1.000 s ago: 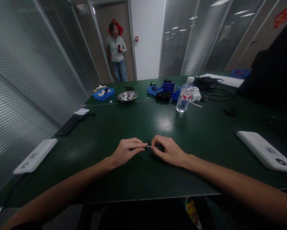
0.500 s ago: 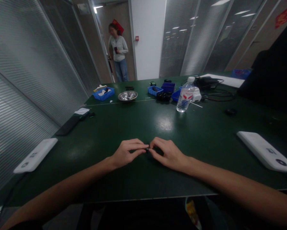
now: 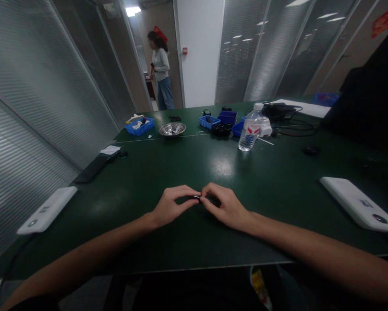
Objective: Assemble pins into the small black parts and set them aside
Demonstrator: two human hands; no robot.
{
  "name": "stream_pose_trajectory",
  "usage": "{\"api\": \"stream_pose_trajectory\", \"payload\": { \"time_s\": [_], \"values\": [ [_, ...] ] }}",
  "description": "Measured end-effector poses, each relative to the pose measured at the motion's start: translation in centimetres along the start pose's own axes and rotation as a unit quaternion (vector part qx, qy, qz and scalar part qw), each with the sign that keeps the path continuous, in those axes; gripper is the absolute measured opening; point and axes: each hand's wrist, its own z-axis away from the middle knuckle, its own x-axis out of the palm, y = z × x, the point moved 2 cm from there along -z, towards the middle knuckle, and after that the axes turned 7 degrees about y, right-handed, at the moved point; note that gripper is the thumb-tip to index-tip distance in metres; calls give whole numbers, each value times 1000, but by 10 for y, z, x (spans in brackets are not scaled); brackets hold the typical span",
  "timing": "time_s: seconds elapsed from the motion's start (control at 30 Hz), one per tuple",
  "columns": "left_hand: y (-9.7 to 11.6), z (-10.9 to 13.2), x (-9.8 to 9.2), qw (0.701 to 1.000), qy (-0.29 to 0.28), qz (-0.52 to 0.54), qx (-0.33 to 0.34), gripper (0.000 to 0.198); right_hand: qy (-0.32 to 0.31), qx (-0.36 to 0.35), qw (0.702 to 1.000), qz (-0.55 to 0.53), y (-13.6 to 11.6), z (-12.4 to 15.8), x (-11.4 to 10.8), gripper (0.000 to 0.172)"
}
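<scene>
Both of your hands meet over the near middle of the green table (image 3: 220, 166). Your left hand (image 3: 172, 205) comes in from the left with thumb and forefinger pressed together on one end of a small dark part (image 3: 197, 198). Your right hand (image 3: 225, 206) meets it from the other side, its fingertips closed on the same piece. The part sits right where the two pinches touch, just above the tabletop, and it is too small and dark to say what it is. Your other fingers curl loosely underneath, and both forearms stretch back toward you across the table edge.

Look around you. A flat white device (image 3: 46, 210) lies near the left edge, and a second white device (image 3: 359, 203) lies off to your right, both well apart from your hands. Farther up the table stands a clear water bottle (image 3: 251, 129), upright, with a metal bowl (image 3: 172, 128) to its left and a blue bin (image 3: 141, 126) beyond that. More blue trays (image 3: 210, 122) sit near the far end, beside a tangle of black cables (image 3: 291, 123).

At the right edge a co-worker's dark sleeve (image 3: 372, 90) fills the corner — and in the doorway at the back another person (image 3: 161, 71) stands side-on.
</scene>
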Motion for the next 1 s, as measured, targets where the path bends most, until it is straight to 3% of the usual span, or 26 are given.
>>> {"api": "stream_pose_trajectory", "payload": {
  "time_s": [0.13, 0.23, 0.8, 1.0],
  "values": [
    [-8, -1, 0, 994, -69, -44, -67, 30, -58, -7, 996, 66, 11, -3, -4, 8],
    [-10, -2, 1, 991, -89, -68, -67, 28, -79, -14, 992, 97, 15, -3, -4, 9],
    [-12, 1, 8, 972, -106, -203, -59, 38, -98, 26, 969, 226, 20, -6, -7, 9],
    [-18, 0, -2, 974, -100, -192, -73, 39, -124, 20, 967, 223, 20, -10, -17, 6]
  ]
}}
